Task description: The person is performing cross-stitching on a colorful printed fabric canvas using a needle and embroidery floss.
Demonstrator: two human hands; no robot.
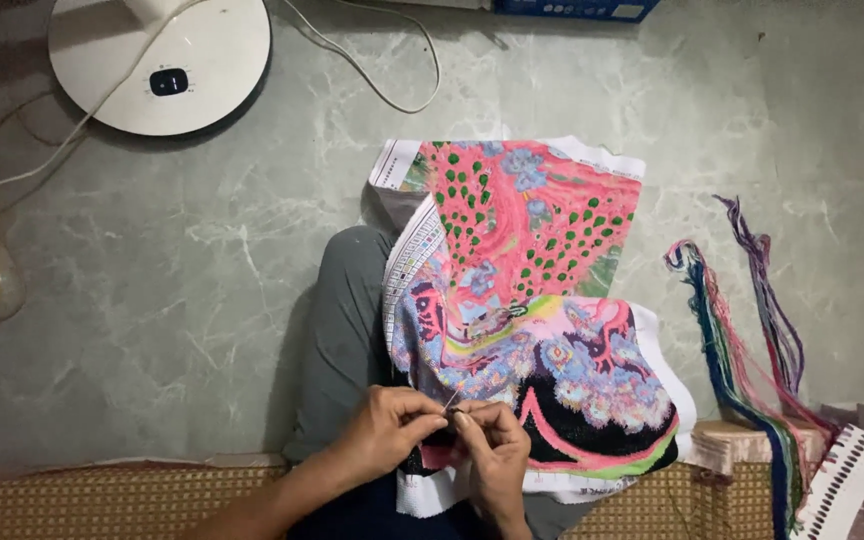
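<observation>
A colourful cross-stitch cloth (527, 290), mostly pink with green dots, blue flowers and a black band, drapes over my knee in grey trousers (347, 320). My left hand (387, 430) and my right hand (492, 455) meet at the cloth's lower left edge. Their fingertips pinch a thin needle (452, 400) between them. Which hand grips the needle itself and which holds thread is too small to tell.
Bundles of coloured embroidery thread (742, 340) hang over a block at the right, beside a white thread card (847, 475). A round white fan base (162, 65) with a cord stands at the top left on the grey marble floor (152, 280). A woven mat (102, 500) runs along the bottom.
</observation>
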